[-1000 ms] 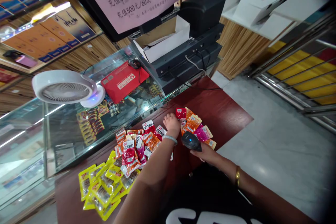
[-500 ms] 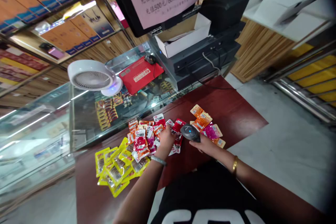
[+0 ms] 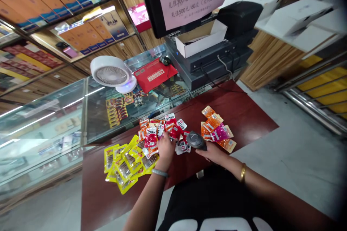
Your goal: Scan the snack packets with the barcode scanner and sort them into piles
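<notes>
My left hand (image 3: 166,148) reaches into a pile of small snack packets, its fingers closed at a red packet (image 3: 176,130); the fingertips are partly hidden. My right hand (image 3: 213,152) grips a dark barcode scanner (image 3: 196,140), whose head points left toward the pile. Beside my left hand lie a red-and-white packet (image 3: 150,137) and several orange ones. Left of these, yellow packets (image 3: 124,169) with clear windows overlap in a heap. Orange packets (image 3: 214,122) and a purple packet (image 3: 221,133) lie in a separate group right of the scanner.
The packets lie on a dark red tabletop (image 3: 249,115) against a glass display counter (image 3: 108,135). On the counter stand a white fan (image 3: 111,72), a red mat (image 3: 153,75) with a mouse, and a black cash drawer (image 3: 200,63) bearing a white box (image 3: 202,39). A monitor (image 3: 151,3) rises behind.
My left hand has shifted left over the pile, uncovering red-and-white packets between it and the scanner. My right hand still holds the scanner. The camera view has turned slightly.
</notes>
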A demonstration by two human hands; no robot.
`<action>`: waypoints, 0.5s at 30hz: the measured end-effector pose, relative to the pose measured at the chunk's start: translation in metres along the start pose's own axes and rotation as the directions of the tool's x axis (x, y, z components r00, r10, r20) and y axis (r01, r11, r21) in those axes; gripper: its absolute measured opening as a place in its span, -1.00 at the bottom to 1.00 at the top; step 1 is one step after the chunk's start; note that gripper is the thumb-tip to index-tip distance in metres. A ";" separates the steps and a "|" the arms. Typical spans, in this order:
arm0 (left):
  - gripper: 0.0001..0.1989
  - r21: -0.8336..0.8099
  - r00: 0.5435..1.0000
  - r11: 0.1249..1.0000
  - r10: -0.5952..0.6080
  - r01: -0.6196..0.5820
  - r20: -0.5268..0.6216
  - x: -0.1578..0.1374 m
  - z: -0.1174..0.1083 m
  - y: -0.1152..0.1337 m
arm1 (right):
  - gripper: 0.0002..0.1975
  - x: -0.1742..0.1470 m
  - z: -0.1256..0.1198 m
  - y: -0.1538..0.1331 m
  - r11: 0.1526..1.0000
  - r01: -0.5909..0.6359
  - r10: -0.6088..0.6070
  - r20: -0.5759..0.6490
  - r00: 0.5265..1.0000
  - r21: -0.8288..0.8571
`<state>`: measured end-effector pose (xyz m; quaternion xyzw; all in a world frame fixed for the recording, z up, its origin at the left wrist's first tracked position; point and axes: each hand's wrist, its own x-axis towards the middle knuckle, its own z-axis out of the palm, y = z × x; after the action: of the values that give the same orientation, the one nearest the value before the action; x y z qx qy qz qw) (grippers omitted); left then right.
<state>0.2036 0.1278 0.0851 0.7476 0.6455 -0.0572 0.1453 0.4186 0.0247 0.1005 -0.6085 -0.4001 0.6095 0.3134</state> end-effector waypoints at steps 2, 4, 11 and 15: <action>-0.52 0.059 0.996 0.998 0.008 -0.003 -0.088 -0.003 -0.004 -0.006 | -0.58 -0.011 0.002 0.003 1.000 0.001 -0.001 -0.050 0.999 -0.001; -0.47 0.080 0.988 0.997 0.028 -0.016 -0.151 -0.004 -0.005 -0.008 | -0.59 -0.023 0.003 0.006 1.000 -0.007 0.006 -0.092 0.996 -0.004; -0.49 0.048 0.978 0.995 0.095 -0.088 -0.186 -0.001 -0.002 0.024 | -0.55 -0.041 -0.024 0.013 1.000 -0.006 0.003 -0.123 0.992 -0.029; -0.58 -0.014 0.973 0.988 0.148 -0.153 -0.175 0.009 0.006 0.081 | -0.54 -0.038 -0.061 0.016 0.999 -0.002 -0.003 -0.101 0.995 -0.041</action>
<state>0.2852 0.1249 0.0887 0.7944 0.5979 0.0281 0.1029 0.4836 -0.0096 0.1093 -0.6449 -0.3963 0.5693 0.3208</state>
